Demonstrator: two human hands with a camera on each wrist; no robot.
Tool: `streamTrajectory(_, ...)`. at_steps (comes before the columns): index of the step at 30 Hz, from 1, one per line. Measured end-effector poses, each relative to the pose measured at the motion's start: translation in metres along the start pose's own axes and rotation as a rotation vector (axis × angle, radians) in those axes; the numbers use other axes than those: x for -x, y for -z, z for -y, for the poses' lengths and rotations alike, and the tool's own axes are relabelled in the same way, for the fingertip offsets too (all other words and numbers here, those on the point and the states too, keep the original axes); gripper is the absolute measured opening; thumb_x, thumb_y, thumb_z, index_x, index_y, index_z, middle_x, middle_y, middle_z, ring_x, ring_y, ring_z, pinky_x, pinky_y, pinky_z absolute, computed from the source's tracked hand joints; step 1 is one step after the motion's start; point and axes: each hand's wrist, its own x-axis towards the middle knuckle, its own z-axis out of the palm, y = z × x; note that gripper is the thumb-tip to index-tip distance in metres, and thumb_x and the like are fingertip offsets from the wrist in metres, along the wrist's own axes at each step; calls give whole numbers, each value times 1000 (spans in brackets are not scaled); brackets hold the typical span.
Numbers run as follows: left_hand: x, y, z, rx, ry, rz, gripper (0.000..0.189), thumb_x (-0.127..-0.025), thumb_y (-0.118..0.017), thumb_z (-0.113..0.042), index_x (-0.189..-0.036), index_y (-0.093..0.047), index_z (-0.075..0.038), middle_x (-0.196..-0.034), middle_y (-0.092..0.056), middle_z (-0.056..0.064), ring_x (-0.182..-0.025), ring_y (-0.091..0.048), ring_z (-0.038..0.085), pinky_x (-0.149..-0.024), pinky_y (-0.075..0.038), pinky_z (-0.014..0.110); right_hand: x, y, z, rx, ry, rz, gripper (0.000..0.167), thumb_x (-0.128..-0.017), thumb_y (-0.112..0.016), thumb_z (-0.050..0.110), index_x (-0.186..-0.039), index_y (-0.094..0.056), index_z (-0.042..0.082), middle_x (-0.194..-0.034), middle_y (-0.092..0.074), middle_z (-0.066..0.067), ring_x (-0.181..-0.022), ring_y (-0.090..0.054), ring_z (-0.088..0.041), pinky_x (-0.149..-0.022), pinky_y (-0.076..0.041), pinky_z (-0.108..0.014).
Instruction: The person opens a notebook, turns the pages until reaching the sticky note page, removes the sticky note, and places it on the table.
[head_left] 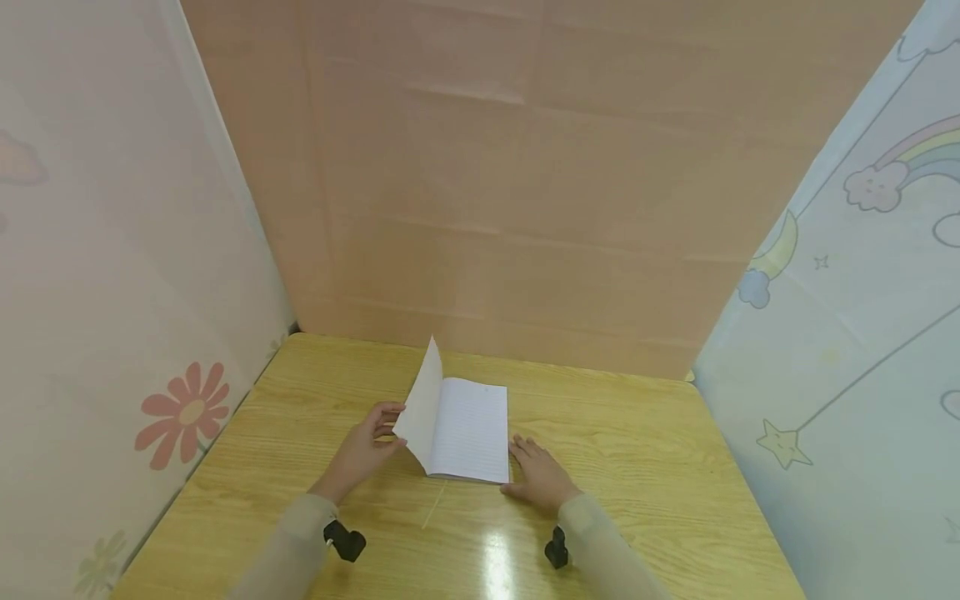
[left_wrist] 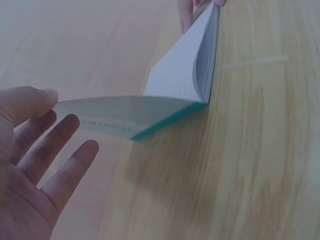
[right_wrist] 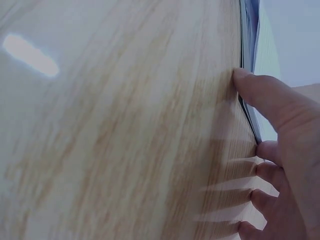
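Note:
A notebook (head_left: 471,429) with ruled white pages lies on the table, its front cover (head_left: 422,408) lifted and standing steeply on the left. My left hand (head_left: 372,446) pinches the outer edge of that cover between thumb and fingers. In the left wrist view the cover's outer side (left_wrist: 115,117) is pale with a teal strip along the spine. At the notebook's lower right corner rests my right hand (head_left: 542,477), thumb at the bottom edge and fingers along the right edge. The right wrist view shows its thumb (right_wrist: 265,95) against the page edges.
The wood-grain table (head_left: 637,442) reaches back to a tan backdrop (head_left: 510,208). Patterned panels stand at the left (head_left: 112,292) and right (head_left: 847,333). A thin pale strip (head_left: 433,504) lies on the tabletop just in front of the notebook.

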Motion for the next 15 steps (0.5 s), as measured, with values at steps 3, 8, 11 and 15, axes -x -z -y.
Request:
streamTrajectory(3, 4, 7, 8, 13, 16, -21, 50, -87, -72, -11, -131, -48, -18, -134, -55, 12, -115, -58, 28, -89, -53, 32, 0, 1, 1, -9, -4, -1, 84, -86, -65, 53, -144, -40, -1, -153, -32, -21, -140, -31, -43, -111, -31, -57)
streamTrajectory(8, 9, 18, 21, -47, 71, -78, 48, -88, -72, -22, -129, -47, -14, -133, -56, 13, -120, -55, 29, -96, -50, 36, 1, 2, 1, -9, -5, 0, 84, -86, -65, 53, -144, -39, -2, -153, -32, -21, -140, -31, -43, -111, -30, -56)
streamTrajectory(11, 12, 23, 28, -135, 126, -118, 44, -90, -69, -27, -127, -49, -14, -130, -59, 14, -118, -57, 31, -96, -50, 43, 1, 2, 1, -5, -5, 1, 84, -87, -64, 53, -145, -39, -1, -154, -31, -20, -141, -30, -42, -112, -30, -55)
streamTrajectory(15, 14, 29, 37, -254, 155, -144, 39, -92, -68, -21, -125, -51, -10, -126, -60, 17, -116, -58, 34, -94, -50, 48, 2, 3, 2, -5, -3, -2, 84, -87, -65, 52, -145, -39, -2, -154, -32, -20, -141, -30, -42, -112, -29, -55)
